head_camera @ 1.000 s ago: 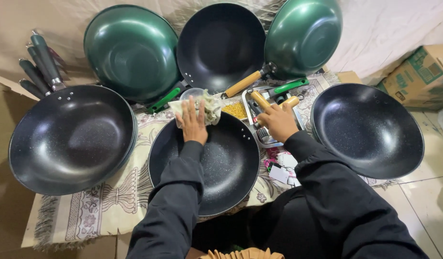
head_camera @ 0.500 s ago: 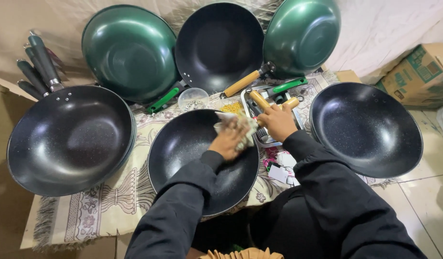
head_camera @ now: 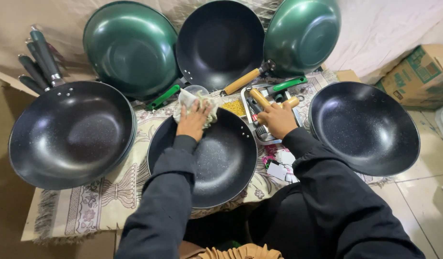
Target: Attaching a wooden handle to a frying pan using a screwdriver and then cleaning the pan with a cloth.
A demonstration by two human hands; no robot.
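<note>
We see a black pan (head_camera: 216, 163) lying in the middle of the patterned cloth (head_camera: 111, 192), right in front of the person. Its wooden handle (head_camera: 258, 98) points up and to the right. The left hand (head_camera: 195, 120) lies flat with fingers spread, pressing a pale rag (head_camera: 190, 100) against the pan's far rim. The right hand (head_camera: 278, 120) is curled around the wooden handle, holding the pan. Just beside that hand sits a metal tray (head_camera: 260, 139) with small tools. A larger black pan (head_camera: 70, 132) rests to the left, another black pan (head_camera: 365, 127) to the right. Behind, two green pans (head_camera: 130, 48) and (head_camera: 303, 33) lean against the wall with a dark pan (head_camera: 219, 43) between them. A cardboard box (head_camera: 418, 76) stands far right.
</note>
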